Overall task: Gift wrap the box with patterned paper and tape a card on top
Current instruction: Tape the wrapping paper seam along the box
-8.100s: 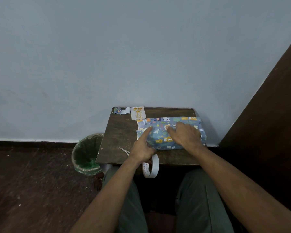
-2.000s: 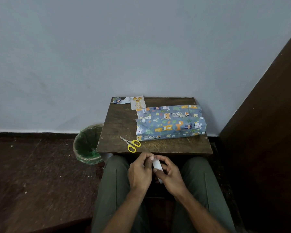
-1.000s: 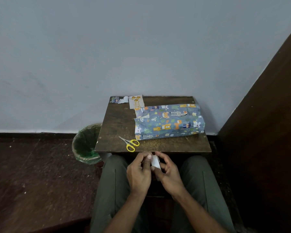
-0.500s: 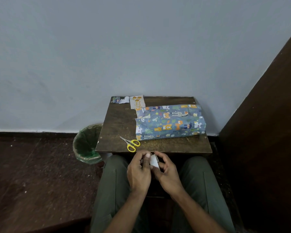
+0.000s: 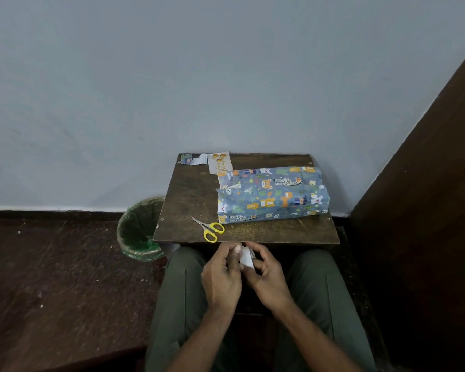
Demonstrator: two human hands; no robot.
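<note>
Tape roll (image 5: 247, 257) (print unreadable), both hands gripping

We look forward and down from one head-worn wide-angle camera, close above our lap, toward the small table (image 5: 188, 200) against the far wall (image 5: 172, 76).

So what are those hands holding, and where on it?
Both hands, left and right, grip a white tape roll by its rim, over the lap.
</note>
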